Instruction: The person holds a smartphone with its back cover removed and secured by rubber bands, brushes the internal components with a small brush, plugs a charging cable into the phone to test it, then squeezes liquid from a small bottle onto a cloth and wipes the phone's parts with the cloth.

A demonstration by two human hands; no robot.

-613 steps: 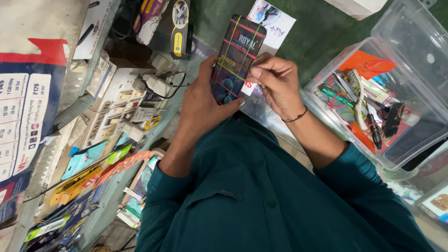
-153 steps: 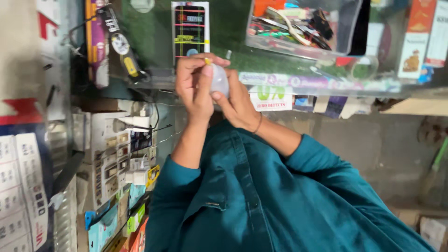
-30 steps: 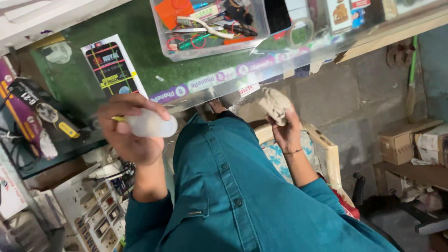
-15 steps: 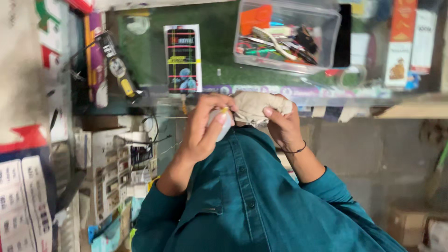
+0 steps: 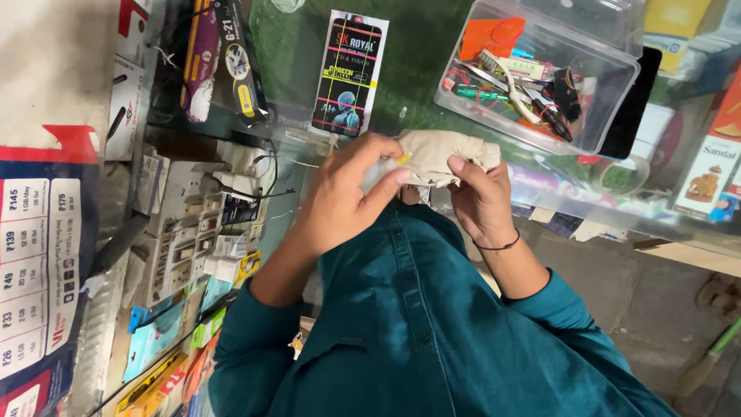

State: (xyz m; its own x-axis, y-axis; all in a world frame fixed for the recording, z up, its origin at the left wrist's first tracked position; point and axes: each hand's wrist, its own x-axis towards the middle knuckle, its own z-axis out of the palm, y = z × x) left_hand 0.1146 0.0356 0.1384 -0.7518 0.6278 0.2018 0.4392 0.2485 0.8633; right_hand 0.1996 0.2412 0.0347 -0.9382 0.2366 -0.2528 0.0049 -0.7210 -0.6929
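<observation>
— What's that in the person's hands, over by the near edge of the glass worktop (image 5: pixel 432 69)?

— A crumpled beige cloth (image 5: pixel 444 154), held up in front of the chest of the teal shirt (image 5: pixel 432 324), just this side of the worktop's edge. The right hand (image 5: pixel 482 201) has its fingers curled round the cloth's lower right side, thumb pressed on top. The left hand (image 5: pixel 343 197) is closed too, fingertips pinching something small and pale with a bit of yellow (image 5: pixel 390 164), right against the cloth's left end. I can't tell what that small piece is; the fingers cover most of it.

— How would the cloth handle, do you think?

— Soft and light, I'd judge. It bunches and folds wherever the fingers press, so it has no stiffness of its own. Not slippery, not breakable. Best gripped in a gathered wad, as the right hand does, rather than by a loose corner that would flop.

— And the small piece?

— Looks smooth and possibly glossy, so it could slide. Pinching its edges, as the left hand does, seems sensible.

— What's around them?

— A clear plastic box of tools and wires (image 5: pixel 540 69) on the far right of the worktop, a flat printed packet (image 5: pixel 351 73) further left, and shelves of small boxed goods (image 5: pixel 193 232) down the left.
</observation>
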